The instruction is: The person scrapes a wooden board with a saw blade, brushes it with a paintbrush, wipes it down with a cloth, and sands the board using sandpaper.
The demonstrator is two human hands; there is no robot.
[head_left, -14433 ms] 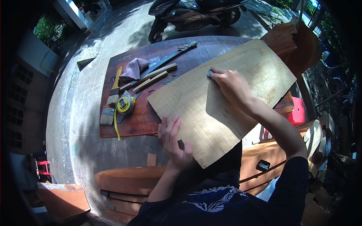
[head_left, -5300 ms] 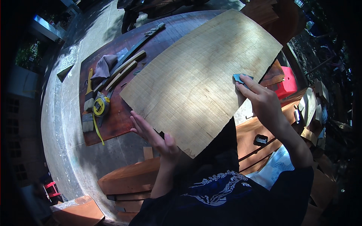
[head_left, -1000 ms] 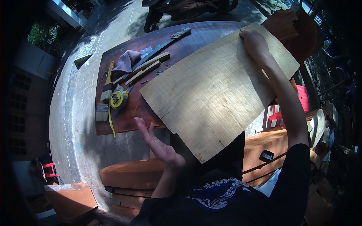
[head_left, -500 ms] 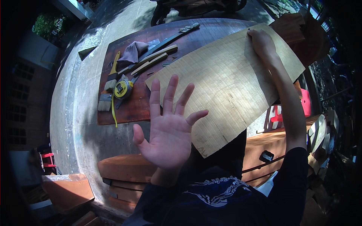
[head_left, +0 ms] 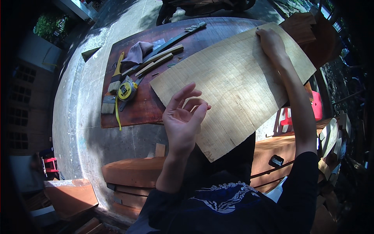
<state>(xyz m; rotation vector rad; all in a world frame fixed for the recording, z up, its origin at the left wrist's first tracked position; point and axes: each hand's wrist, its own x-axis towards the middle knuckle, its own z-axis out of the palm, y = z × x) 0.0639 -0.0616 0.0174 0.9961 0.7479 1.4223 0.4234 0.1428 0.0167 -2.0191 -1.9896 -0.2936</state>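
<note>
A broad, pale wooden board (head_left: 230, 93) lies slanted over the dark reddish tabletop (head_left: 142, 111), its near corner sticking out past the table's edge toward my body. Above the board's left near part is my left hand (head_left: 185, 123), empty, with the fingers loosely bent and apart. My right hand (head_left: 271, 45) rests on the far right part of the board, its fingers curled in. Whether anything small is inside those fingers is hidden. To the left of the board lie a yellow tape measure (head_left: 126, 91) with its tape pulled out a little, and two paintbrushes (head_left: 115, 82).
Thin wooden strips (head_left: 156, 64), a greyish cloth (head_left: 137, 52) and a long dark bar (head_left: 175, 40) lie at the table's far left. Stacked brown timber (head_left: 132, 173) is low on the left. A red plastic stool (head_left: 316, 106) stands at the right. A motorcycle (head_left: 202, 7) is beyond.
My left hand has turned from a spread palm to half-bent fingers, uncovering a small wood piece on the ground behind it. My right hand and the board have hardly moved.
</note>
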